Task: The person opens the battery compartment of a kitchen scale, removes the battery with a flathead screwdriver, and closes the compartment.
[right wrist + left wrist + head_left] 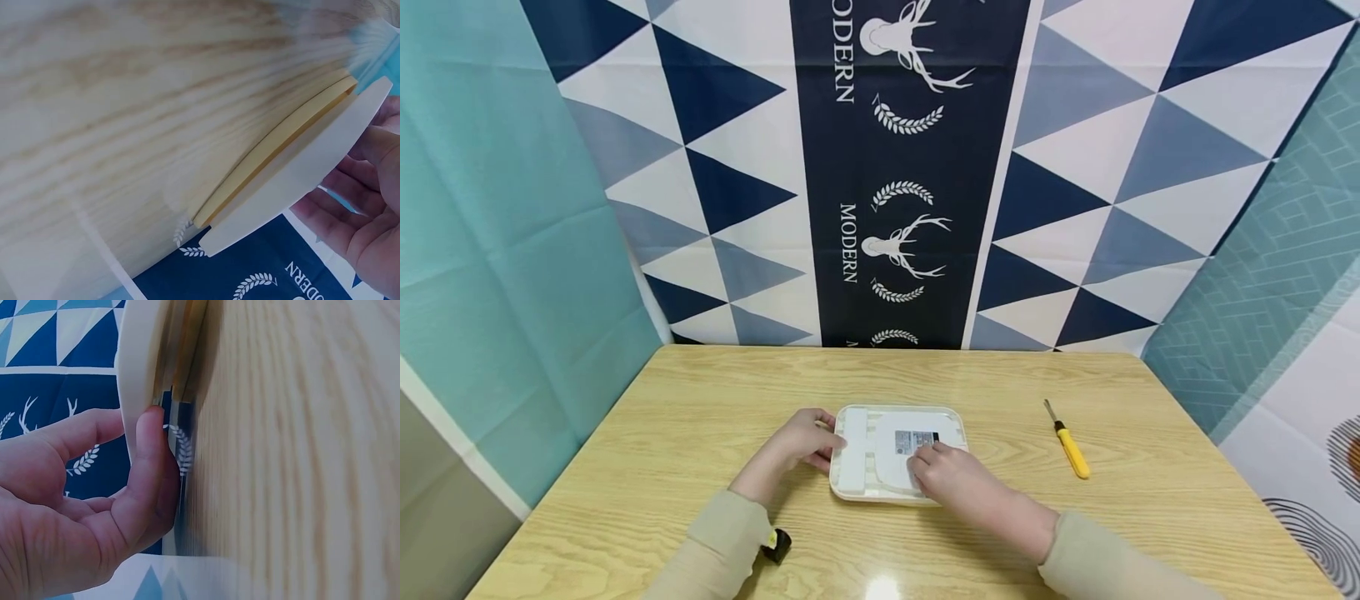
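Observation:
A flat white plastic device (pixel 853 462) with rounded corners is at the middle of the wooden table, its label side up. On it are a long strip at the left and a rounded panel (pixel 891 467) bearing a grey label (pixel 912 439). My left hand (pixel 805 435) grips the left edge, thumb on top and fingers below; the left wrist view shows the rim (pixel 139 362) between them. Curled fingers of my right hand (pixel 953 475) touch the panel near the label. Whether they pinch anything is hidden, also in the right wrist view, where a yellowish layer (pixel 275 150) shows beneath the white body.
A screwdriver (pixel 1071 450) with a yellow handle lies to the right on the wooden table (pixel 715 392). Beside my left sleeve is a small black thing (pixel 778 546) with a yellow part. Patterned cloth (pixel 895 167) hangs behind the table.

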`<control>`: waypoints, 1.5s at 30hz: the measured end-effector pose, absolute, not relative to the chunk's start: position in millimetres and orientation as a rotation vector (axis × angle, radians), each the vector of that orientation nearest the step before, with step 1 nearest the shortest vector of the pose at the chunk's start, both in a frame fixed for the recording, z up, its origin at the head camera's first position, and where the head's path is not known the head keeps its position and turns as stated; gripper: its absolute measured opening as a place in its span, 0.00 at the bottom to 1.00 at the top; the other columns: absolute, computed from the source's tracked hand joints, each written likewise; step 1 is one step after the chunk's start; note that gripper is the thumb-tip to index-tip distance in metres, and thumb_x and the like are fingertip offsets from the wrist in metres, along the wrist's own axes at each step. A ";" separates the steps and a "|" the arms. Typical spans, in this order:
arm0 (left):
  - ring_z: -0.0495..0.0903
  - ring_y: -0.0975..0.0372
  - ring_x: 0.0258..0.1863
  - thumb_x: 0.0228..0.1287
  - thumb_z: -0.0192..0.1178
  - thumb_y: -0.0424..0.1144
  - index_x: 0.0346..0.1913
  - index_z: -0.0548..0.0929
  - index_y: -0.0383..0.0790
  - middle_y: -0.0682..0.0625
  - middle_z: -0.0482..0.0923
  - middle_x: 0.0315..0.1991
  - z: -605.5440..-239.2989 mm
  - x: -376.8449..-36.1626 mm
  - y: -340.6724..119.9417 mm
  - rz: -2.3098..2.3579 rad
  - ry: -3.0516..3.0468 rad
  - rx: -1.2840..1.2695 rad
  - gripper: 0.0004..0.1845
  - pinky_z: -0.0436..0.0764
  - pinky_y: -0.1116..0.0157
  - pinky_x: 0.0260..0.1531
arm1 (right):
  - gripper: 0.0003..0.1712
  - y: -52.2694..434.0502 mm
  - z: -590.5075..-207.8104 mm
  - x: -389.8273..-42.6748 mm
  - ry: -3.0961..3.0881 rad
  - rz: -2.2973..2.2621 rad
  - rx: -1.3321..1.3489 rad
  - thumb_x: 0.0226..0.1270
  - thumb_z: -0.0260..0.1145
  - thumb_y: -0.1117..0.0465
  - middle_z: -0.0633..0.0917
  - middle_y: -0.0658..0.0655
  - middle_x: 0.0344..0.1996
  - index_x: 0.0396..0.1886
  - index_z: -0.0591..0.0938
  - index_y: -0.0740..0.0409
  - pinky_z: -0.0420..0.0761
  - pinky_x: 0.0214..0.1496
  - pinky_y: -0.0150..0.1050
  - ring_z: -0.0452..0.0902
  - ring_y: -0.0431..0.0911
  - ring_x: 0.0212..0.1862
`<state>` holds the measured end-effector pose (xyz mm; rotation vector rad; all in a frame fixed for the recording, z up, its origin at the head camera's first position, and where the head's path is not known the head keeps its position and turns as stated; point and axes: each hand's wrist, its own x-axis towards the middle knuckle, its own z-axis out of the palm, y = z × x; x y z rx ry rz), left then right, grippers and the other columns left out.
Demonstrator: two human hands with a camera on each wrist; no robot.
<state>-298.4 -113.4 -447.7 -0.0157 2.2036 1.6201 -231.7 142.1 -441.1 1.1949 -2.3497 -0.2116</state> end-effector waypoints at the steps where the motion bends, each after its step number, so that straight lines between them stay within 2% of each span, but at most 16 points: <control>1: 0.80 0.57 0.24 0.56 0.63 0.27 0.54 0.69 0.29 0.39 0.78 0.30 -447.6 -298.1 -113.6 1.619 2.204 -0.018 0.23 0.85 0.62 0.22 | 0.06 141.6 -440.8 -231.4 -2.349 -0.225 1.204 0.52 0.70 0.64 0.84 0.51 0.30 0.31 0.83 0.57 0.82 0.33 0.31 0.79 0.41 0.31; 9: 0.80 0.57 0.24 0.56 0.63 0.27 0.54 0.69 0.29 0.39 0.79 0.31 -447.7 -295.2 -114.6 1.609 2.215 -0.009 0.23 0.85 0.62 0.22 | 0.12 139.1 -437.6 -228.7 -2.366 -0.305 1.260 0.47 0.71 0.70 0.86 0.53 0.32 0.35 0.83 0.60 0.82 0.33 0.28 0.80 0.42 0.30; 19: 0.80 0.58 0.24 0.56 0.64 0.28 0.54 0.69 0.29 0.40 0.79 0.30 -447.6 -296.7 -113.7 1.596 2.224 -0.014 0.23 0.85 0.63 0.22 | 0.16 141.8 -437.1 -228.0 -2.307 -0.434 1.280 0.51 0.70 0.70 0.86 0.55 0.36 0.42 0.85 0.61 0.83 0.38 0.30 0.82 0.43 0.36; 27: 0.80 0.58 0.25 0.56 0.64 0.28 0.54 0.70 0.29 0.40 0.79 0.30 -448.4 -297.1 -112.3 1.588 2.230 -0.019 0.23 0.85 0.62 0.23 | 0.11 151.8 -440.5 -234.3 -2.154 -0.306 1.346 0.52 0.67 0.67 0.85 0.51 0.33 0.38 0.84 0.58 0.83 0.36 0.31 0.80 0.42 0.35; 32: 0.80 0.59 0.24 0.56 0.64 0.28 0.54 0.70 0.29 0.40 0.79 0.29 -447.5 -297.7 -112.1 1.595 2.224 -0.015 0.23 0.85 0.63 0.22 | 0.09 154.7 -441.5 -238.1 -2.094 -0.262 1.382 0.54 0.60 0.67 0.84 0.50 0.31 0.35 0.82 0.57 0.82 0.35 0.31 0.79 0.41 0.35; 37: 0.80 0.58 0.24 0.56 0.64 0.28 0.54 0.69 0.29 0.40 0.79 0.30 -447.0 -297.4 -112.2 1.599 2.229 -0.006 0.23 0.85 0.62 0.22 | 0.15 155.9 -437.8 -240.5 -2.069 -0.280 1.389 0.56 0.53 0.69 0.85 0.52 0.34 0.38 0.84 0.59 0.83 0.39 0.31 0.80 0.43 0.38; 45: 0.80 0.59 0.24 0.55 0.64 0.28 0.55 0.70 0.29 0.41 0.79 0.29 -449.1 -296.6 -112.6 1.610 2.237 -0.017 0.24 0.85 0.63 0.22 | 0.11 154.1 -432.4 -242.7 -2.032 -0.347 1.352 0.52 0.64 0.72 0.85 0.51 0.33 0.36 0.84 0.58 0.83 0.38 0.29 0.80 0.42 0.36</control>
